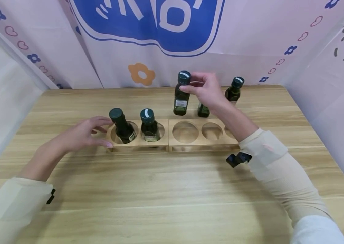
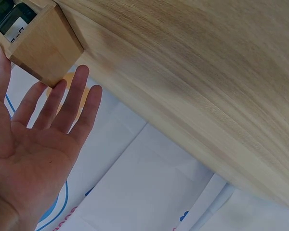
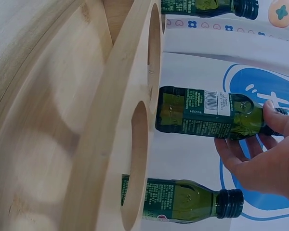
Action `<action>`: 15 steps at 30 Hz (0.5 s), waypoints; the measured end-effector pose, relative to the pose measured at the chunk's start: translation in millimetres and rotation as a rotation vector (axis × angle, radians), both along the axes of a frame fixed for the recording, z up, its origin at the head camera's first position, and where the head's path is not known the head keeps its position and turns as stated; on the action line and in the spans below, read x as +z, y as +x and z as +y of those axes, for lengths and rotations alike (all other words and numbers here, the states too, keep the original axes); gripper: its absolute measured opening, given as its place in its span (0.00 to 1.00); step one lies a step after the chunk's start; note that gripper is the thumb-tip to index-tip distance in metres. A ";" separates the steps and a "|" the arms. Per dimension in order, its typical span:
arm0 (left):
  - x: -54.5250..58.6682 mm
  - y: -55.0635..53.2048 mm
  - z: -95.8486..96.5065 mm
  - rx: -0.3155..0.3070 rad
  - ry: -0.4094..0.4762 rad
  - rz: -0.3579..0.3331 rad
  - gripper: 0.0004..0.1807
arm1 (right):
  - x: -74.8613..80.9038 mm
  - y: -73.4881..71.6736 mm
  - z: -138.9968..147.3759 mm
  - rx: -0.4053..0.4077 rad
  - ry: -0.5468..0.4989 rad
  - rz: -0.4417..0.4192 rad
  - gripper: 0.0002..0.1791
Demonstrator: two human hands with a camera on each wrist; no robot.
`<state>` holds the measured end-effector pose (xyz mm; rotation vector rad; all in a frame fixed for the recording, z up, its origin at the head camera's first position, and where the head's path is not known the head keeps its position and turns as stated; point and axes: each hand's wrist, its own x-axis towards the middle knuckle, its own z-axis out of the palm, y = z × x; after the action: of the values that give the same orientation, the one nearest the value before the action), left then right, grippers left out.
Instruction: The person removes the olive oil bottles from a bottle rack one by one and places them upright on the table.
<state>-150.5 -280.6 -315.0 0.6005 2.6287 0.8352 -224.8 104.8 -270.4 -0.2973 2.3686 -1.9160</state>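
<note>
A wooden bottle rack point(image 1: 138, 149) with round holes runs across the table, with a seam near its middle. My left hand point(image 1: 78, 135) spans its left end point(image 2: 50, 48), thumb at the front edge and a fingertip at the back corner. My right hand point(image 1: 205, 88) pinches a dark green glass bottle point(image 1: 181, 96) near its cap and holds it upright, raised just behind the third hole; its label shows in the right wrist view. Two capped bottles, a taller one point(image 1: 123, 127) and a shorter one point(image 1: 150, 127), sit in the two left holes, the taller tilted.
Behind the rack stand two more green bottles, one point(image 1: 203, 110) partly hidden by my right hand and forearm, another point(image 1: 233, 89) farther right. A printed white cloth point(image 1: 239, 44) hangs along the table's back edge. The wooden tabletop point(image 1: 159, 189) extends in front.
</note>
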 end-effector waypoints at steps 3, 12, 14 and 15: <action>-0.3 -0.1 0.2 0.001 -0.001 -0.002 0.43 | -2.4 -1.3 -1.6 0.000 0.010 -0.007 0.15; -1.5 -0.9 -0.2 0.002 -0.011 -0.001 0.43 | -6.4 -0.5 -4.6 0.002 0.052 -0.023 0.16; -2.2 -0.6 -1.1 0.002 -0.012 -0.002 0.44 | -7.5 -0.5 -5.5 0.007 0.060 -0.020 0.16; -2.4 -0.3 -1.5 0.003 -0.013 -0.001 0.44 | -8.2 -0.8 -6.1 0.010 0.062 -0.019 0.16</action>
<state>-150.8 -282.2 -317.3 0.5923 2.6326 0.8192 -225.7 98.7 -278.5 -0.2851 2.4039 -1.8286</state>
